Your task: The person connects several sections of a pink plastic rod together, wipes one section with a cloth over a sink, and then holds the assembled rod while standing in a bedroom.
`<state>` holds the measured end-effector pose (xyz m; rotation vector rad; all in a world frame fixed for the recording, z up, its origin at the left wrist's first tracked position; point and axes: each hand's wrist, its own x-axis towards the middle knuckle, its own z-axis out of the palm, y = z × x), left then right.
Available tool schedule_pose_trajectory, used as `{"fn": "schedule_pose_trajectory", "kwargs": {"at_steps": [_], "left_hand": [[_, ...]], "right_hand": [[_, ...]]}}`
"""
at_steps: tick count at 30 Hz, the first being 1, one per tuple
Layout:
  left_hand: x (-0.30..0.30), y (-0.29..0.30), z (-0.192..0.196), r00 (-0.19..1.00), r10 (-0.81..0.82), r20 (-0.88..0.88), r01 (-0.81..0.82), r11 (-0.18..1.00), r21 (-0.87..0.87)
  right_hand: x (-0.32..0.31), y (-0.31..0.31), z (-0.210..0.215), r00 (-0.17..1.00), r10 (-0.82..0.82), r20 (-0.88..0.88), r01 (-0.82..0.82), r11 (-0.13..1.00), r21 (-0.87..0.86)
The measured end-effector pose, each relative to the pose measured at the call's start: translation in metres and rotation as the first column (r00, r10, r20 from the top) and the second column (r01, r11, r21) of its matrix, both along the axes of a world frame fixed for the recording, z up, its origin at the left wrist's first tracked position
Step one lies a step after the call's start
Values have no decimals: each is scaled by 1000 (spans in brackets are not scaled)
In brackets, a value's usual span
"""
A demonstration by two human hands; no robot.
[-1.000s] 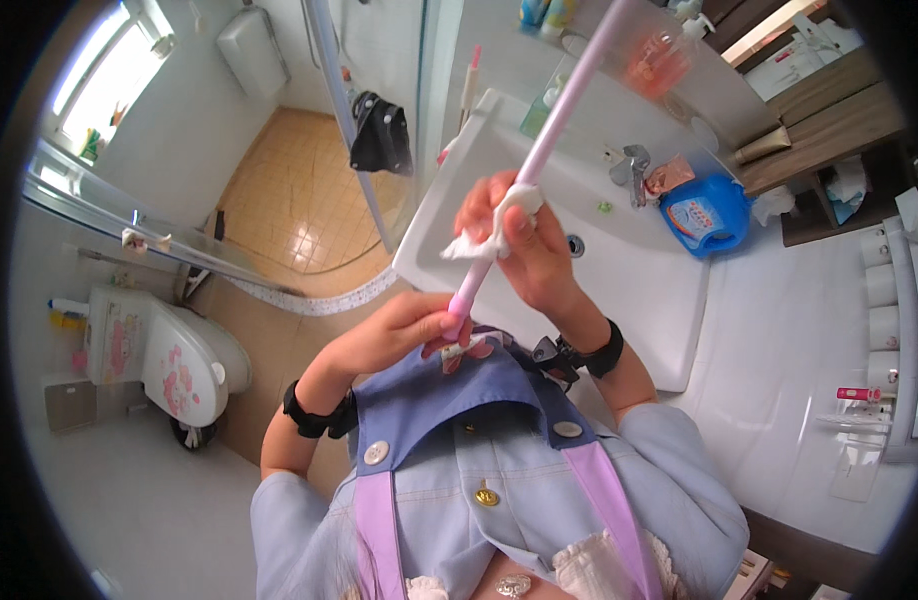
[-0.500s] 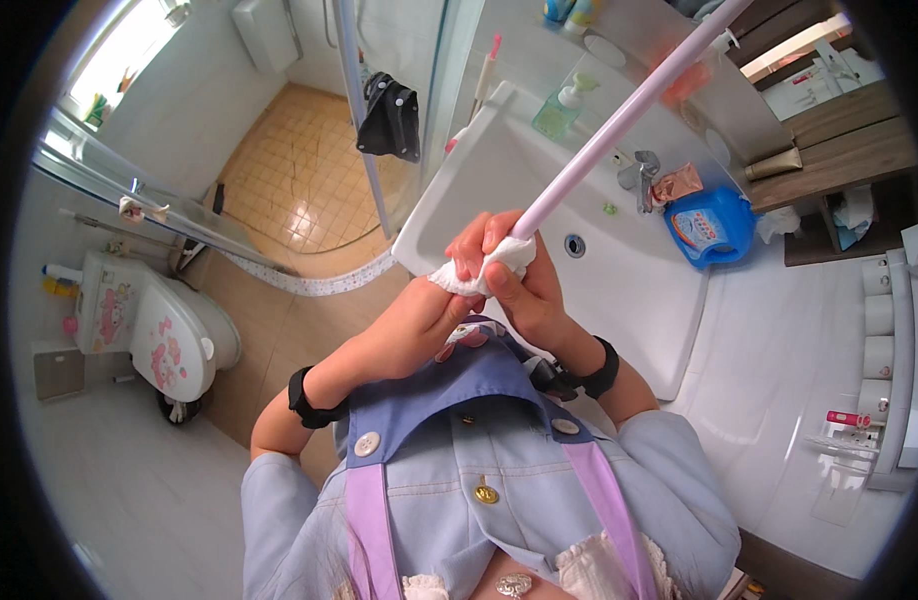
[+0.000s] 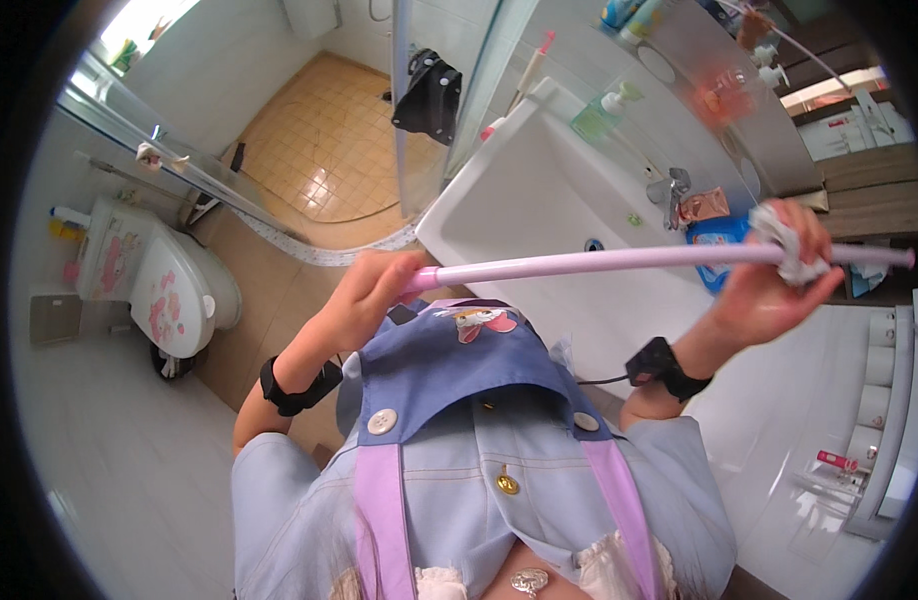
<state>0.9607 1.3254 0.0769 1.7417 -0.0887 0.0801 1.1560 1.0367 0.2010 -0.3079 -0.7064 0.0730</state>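
Observation:
A long pale pink rod point(image 3: 569, 264) lies almost level across my front, above the near part of the white sink. My left hand point(image 3: 374, 285) is closed round its darker pink left end. Toward the other end, my right hand point(image 3: 779, 270) presses a crumpled white cloth or tissue point(image 3: 785, 243) against the rod, fingers curled over the top and thumb stretched along below. The rod's right tip sticks out past that hand. What lies inside the left fist is hidden.
Beyond the rod is the white sink point(image 3: 479, 220) with a chrome faucet point(image 3: 671, 192), a green pump bottle point(image 3: 604, 112) and a blue container point(image 3: 714, 240). A toilet point(image 3: 169, 300) stands at left. A shower stall point(image 3: 324, 150) with glass panels lies behind, a wooden shelf point(image 3: 869, 205) at right.
The rod has swung from slanting up to the right to nearly level. My hands, together on the cloth before, are now far apart; the right one has moved right with the cloth.

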Motion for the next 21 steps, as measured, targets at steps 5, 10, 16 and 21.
{"fn": "schedule_pose_trajectory", "kwargs": {"at_steps": [5,10,16,21], "left_hand": [[-12,16,-28,956,154,-250,-227,927,-297],[-21,29,-20,881,355,-313,-448,840,-306],[-30,32,-3,935,296,-197,-345,888,-303],[-36,37,7,955,284,-84,-284,959,20]], "right_hand": [[29,-52,-1,979,133,-157,-139,990,-27],[75,-135,-12,903,-240,-357,170,961,-218],[98,-173,-54,887,-59,-457,83,996,32],[108,-190,-76,878,-75,-474,93,996,15]]}}
